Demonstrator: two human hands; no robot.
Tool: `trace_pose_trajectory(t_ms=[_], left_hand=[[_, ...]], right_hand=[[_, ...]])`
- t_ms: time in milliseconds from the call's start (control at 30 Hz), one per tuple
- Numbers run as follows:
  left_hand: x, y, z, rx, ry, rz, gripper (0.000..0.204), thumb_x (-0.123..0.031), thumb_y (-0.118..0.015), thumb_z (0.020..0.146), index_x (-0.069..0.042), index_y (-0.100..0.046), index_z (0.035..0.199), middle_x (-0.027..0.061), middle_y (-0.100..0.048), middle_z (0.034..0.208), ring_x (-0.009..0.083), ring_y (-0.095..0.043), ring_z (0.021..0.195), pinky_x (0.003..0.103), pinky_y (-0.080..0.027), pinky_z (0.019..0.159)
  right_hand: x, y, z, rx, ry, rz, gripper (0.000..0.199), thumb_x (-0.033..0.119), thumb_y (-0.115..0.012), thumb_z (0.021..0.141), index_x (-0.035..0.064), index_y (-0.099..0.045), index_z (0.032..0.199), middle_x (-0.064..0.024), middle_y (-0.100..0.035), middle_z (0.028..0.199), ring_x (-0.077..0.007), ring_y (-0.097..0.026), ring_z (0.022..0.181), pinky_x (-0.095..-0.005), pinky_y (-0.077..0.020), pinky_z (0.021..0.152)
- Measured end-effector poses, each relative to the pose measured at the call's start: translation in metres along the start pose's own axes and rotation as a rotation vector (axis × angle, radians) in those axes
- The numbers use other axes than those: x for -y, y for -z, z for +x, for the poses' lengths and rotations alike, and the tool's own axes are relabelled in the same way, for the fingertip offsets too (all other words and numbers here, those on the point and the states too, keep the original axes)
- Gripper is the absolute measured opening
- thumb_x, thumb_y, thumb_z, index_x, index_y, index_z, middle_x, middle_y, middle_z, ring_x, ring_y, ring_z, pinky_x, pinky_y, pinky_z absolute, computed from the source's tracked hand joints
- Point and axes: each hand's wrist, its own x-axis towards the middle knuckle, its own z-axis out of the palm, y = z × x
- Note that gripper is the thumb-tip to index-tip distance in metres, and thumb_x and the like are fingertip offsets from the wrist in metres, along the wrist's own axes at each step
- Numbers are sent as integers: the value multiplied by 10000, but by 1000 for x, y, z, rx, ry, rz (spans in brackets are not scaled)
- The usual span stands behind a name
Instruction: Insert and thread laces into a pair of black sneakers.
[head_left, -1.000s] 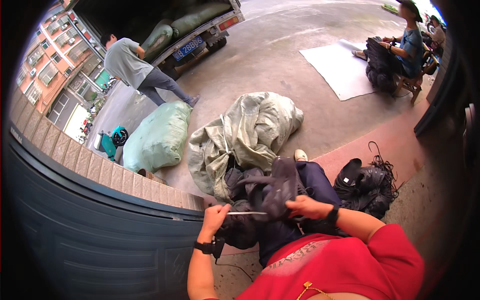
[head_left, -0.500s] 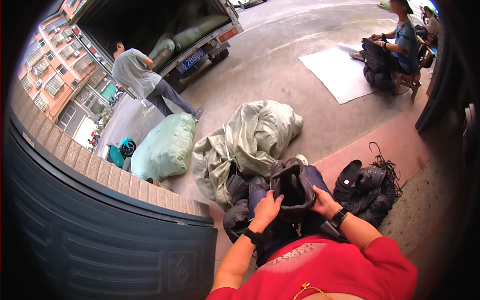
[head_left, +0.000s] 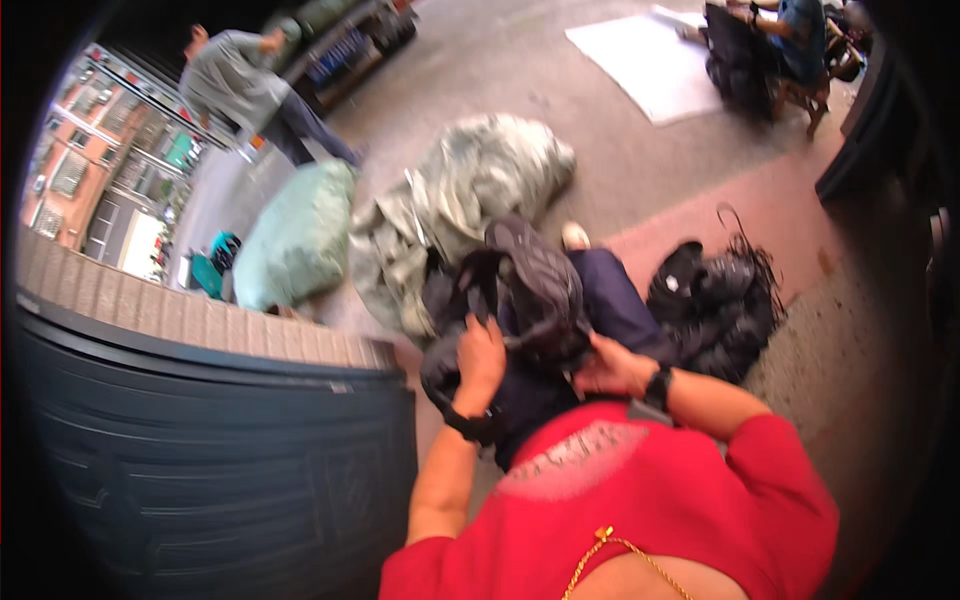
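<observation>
White sheet (head_left: 640, 72), probably a truck (head_left: 338, 57)

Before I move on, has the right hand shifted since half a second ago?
Yes. The view itself has shifted too, but judged against the pink floor strip, the right hand has drawn back toward the red shirt.

Matt, cloth-like black item (head_left: 545, 285), creased plastic-looking grey sack (head_left: 510, 175), matt red cloth shirt (head_left: 660, 500), shiny metal-looking chain (head_left: 604, 535)
</observation>
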Motion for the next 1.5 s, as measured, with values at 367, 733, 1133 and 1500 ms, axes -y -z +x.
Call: trace_pose_trajectory(t_ms=[367,733,1133,1500], left_hand=[[30,-18,-17,-188,21,-362,326,-249,-442,889,41,-460,1037,275,-575,821,455,-540,793,465,-417,683],[55,-2,3,20,372,-1128,244,-290,-509,846,-106,-502,1006,23,-562,806,90,-508,527,191,-312,330],[93,-51,102,438,589,-1313,180,-266,-463,847,-119,-549,906,24,-533,782,150,-450,545,285,-364,481],[113,-33,36,252,432,-1564,456,-340,-467,899,-41,-386,1234,55,-476,1180,188,-477,1060,339,-404,909]], right_hand=[[2,19,27,-281,42,-6,789,490,-546,792,3,-162,1279,-218,-333,1274,-319,-504,1031,-382,-421,730],[0,-4,7,-249,94,-241,727,392,-621,787,14,-266,1296,-136,-340,1289,-253,-450,1050,-384,-432,767],[21,-34,-6,-295,111,-753,646,330,-589,814,-50,-246,1209,-223,-404,1209,-304,-616,754,-370,-529,561],[143,-96,59,-46,1273,-1839,263,147,-551,713,106,-630,961,-94,-609,884,-301,-549,877,-380,-445,739]])
